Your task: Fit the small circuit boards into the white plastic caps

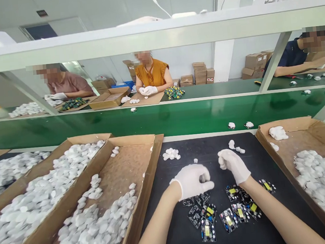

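Observation:
My left hand (191,181), in a white glove, hovers over the black mat (178,170). Its fingers curl but stay apart from the thumb, with nothing seen between them. To its right, my gloved right hand (234,165) has its fingers closed; whatever they may hold is hidden. Under and between my forearms lie several circuit boards (228,220), many with a yellow-topped part, some showing their bare black underside. A small white piece (195,160) lies just beyond my left hand. Two white pieces (240,150) lie past my right fingertips, and a small white pile (171,154) sits farther left.
Cardboard trays with white pieces flank the mat, on the left (149,184) and right (282,170). Beyond runs a green conveyor belt (179,118) carrying boards topped with white pieces (231,125). A shelf frame (154,38) spans above. Three people sit across the line.

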Tool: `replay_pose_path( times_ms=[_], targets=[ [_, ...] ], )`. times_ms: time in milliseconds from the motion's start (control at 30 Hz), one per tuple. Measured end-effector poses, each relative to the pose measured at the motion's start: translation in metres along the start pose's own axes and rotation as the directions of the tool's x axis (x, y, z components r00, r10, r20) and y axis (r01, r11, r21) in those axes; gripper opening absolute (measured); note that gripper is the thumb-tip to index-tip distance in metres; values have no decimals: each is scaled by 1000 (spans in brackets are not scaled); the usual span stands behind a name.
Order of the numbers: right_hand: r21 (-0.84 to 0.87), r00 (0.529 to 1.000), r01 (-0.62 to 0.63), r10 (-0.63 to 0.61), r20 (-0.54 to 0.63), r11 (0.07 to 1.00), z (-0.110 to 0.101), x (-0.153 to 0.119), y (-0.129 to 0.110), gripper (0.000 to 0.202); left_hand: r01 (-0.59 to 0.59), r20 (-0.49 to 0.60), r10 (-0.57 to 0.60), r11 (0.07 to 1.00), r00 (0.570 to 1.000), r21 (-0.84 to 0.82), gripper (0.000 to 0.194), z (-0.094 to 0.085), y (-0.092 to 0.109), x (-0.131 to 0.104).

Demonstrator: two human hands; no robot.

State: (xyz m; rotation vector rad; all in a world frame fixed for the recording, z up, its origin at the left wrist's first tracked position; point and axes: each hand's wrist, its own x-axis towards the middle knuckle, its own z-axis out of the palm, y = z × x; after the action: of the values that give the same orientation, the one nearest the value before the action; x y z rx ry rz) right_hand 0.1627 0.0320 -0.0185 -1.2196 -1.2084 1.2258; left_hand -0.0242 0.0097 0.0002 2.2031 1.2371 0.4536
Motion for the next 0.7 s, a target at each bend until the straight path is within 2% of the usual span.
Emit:
replay_pose_path(
  times_ms=[33, 67, 167, 267, 333, 433, 533, 633, 700],
  targets=[
    [5, 1000, -9, 9, -28, 1000, -1, 2, 0, 32, 41, 103, -46, 998, 994, 51, 18, -4, -3, -1],
    [3, 999, -16, 16, -40, 1000, -1, 3, -1, 32, 79, 162, -96, 991, 982, 107, 23, -7, -6, -3],
    [-10, 998, -32, 32, -47, 999, 2, 1, -3, 31, 136, 209, -190, 959, 959, 247, 40, -13, -9, -5],
    [-9, 998, -43, 43, -41, 999, 5, -3, -5, 28, 127, 263, -206, 949, 942, 289, 52, -15, -5, -7],
    [-9, 998, -43, 43, -54, 999, 5, -5, -4, 25, 122, 276, -208, 947, 938, 298, 54, -14, -2, -8],
    [-31, 996, -32, 30, -86, 999, 5, -4, 0, 25, 66, 263, -149, 952, 953, 300, 42, -8, 2, -9],
    [-65, 995, -28, 22, -93, 997, 4, -2, 6, 29, -14, 188, -38, 963, 981, 268, 34, -1, 6, -7],
    [-85, 998, -35, 30, -56, 996, 2, -1, 10, 33, -48, 75, 32, 976, 997, 212, 39, 4, 7, -3],
    [-59, 998, -51, 52, 23, 997, 2, -1, 9, 40, -66, -9, 67, 990, 998, 123, 47, 5, 6, 0]
  ],
)
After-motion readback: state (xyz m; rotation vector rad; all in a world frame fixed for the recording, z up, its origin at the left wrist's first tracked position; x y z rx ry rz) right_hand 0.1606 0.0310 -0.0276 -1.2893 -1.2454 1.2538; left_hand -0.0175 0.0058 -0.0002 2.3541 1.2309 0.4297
